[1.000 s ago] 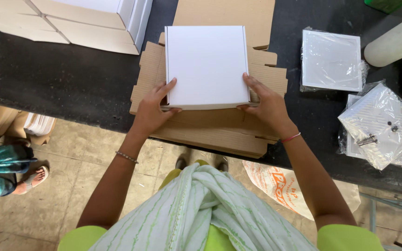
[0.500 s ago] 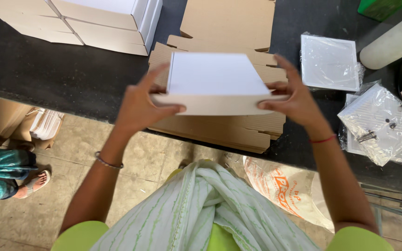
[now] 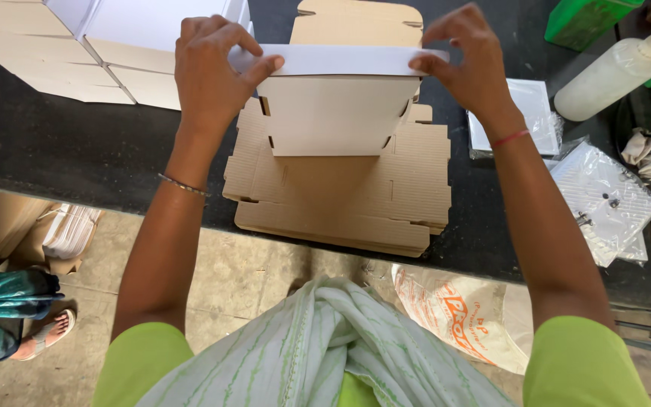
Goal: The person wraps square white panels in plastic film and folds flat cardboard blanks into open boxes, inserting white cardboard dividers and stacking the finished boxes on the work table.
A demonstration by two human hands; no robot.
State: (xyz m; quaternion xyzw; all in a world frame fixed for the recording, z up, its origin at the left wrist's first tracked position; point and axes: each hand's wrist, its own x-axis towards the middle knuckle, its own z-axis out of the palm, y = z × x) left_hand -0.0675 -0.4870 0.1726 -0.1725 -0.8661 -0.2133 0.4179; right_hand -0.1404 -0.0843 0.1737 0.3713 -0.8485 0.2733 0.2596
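**Q:** Head view check: where is the workpiece, and what is each grip doing?

**A:** I hold the white cardboard box (image 3: pixel 337 113) up on edge above the stack of flat corrugated blanks (image 3: pixel 340 188) that lies on the dark surface (image 3: pixel 77 151). My left hand (image 3: pixel 209 71) is pinched shut on the left end of the box's top flap, thumb on the near face, fingers over the top. My right hand (image 3: pixel 469 64) is pinched shut on the right end of the same flap. Whether the lower edge touches the stack or hangs just clear of it, I cannot tell.

**Q:** Handling properties?

**A:** I judge it light: thin white board, hollow, held by fingertips alone. The panels look stiff across their faces but weak at the scored folds and slotted corners, so it should flex or crease if squeezed mid-panel. The surface appears smooth and matt, probably not slippery to bare skin.

**Q:** Recommended hold points?

**A:** The two flap ends near the corners, where the folds lend stiffness. Avoid the open centre of the broad panel.

**Q:** Anything nearby?

**A:** Folded white boxes (image 3: pixel 152 22) stand well apart at the far left, bagged flat packets (image 3: pixel 604 200) lie to the right, and a translucent plastic bottle (image 3: pixel 612 75) lies beyond them.
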